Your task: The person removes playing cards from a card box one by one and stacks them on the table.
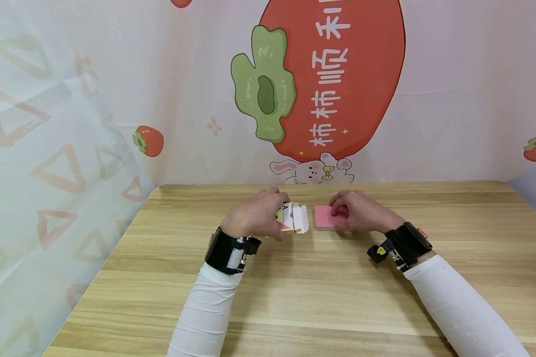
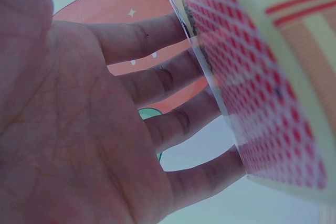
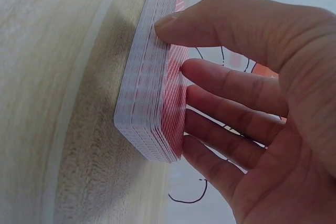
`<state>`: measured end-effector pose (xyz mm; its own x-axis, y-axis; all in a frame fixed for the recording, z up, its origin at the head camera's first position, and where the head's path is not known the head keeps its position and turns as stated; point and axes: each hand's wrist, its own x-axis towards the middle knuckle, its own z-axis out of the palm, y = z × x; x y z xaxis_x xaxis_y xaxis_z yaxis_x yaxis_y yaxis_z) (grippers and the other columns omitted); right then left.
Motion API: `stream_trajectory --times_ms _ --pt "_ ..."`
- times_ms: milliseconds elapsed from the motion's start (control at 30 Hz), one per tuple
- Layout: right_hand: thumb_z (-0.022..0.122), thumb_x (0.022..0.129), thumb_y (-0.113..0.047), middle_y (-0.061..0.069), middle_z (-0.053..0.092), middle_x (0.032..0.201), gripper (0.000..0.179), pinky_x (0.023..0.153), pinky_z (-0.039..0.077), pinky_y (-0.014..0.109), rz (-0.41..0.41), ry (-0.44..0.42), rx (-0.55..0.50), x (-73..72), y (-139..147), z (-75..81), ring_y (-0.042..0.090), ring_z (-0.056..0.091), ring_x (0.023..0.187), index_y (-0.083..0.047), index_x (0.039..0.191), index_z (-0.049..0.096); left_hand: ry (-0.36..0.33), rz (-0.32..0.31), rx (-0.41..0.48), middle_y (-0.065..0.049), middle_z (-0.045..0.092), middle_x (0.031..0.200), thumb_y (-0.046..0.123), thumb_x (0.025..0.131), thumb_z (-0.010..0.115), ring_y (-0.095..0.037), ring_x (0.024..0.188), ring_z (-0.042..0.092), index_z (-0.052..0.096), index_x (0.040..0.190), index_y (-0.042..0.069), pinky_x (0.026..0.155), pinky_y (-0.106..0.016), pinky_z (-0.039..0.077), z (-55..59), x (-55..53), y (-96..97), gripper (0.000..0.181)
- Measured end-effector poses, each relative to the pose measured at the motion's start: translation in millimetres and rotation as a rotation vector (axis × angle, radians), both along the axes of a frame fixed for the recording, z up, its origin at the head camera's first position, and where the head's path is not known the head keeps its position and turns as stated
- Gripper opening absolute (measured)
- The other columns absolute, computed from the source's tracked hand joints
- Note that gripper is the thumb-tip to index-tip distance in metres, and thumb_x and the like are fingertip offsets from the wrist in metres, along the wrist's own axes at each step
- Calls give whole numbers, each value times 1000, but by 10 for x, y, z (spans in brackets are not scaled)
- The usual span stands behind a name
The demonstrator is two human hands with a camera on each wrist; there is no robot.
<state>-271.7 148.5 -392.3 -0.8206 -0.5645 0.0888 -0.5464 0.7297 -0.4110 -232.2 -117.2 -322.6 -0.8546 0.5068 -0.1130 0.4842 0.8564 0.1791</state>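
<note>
My left hand (image 1: 255, 214) holds an open playing-card box (image 1: 300, 219) between thumb and fingers, its white flap facing right. In the left wrist view the red-patterned side of the box (image 2: 262, 103) stands before my fingers, whose tips are hidden behind it. To the right, a deck of playing cards (image 1: 323, 218) with red patterned backs lies in a neat stack on the table. My right hand (image 1: 364, 212) is on its right part. The right wrist view has the thumb against the edge of the deck (image 3: 144, 77) and the fingertips at its patterned top.
Both hands work on a light wooden table (image 1: 312, 297), near its back edge. Behind it hangs a pale cloth (image 1: 455, 99) printed with a large red persimmon, white characters and a rabbit. Black camera bands (image 1: 225, 250) sit on both wrists.
</note>
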Motion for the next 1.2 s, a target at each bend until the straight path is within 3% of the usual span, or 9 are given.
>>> stream_trajectory --times_ms 1200 --pt "78 69 -26 4 56 115 27 84 41 36 -13 -12 38 34 -21 22 25 48 104 -16 92 68 -5 -2 -20 5 45 106 31 58 76 -12 92 44 52 121 15 70 -24 41 -12 -7 27 69"
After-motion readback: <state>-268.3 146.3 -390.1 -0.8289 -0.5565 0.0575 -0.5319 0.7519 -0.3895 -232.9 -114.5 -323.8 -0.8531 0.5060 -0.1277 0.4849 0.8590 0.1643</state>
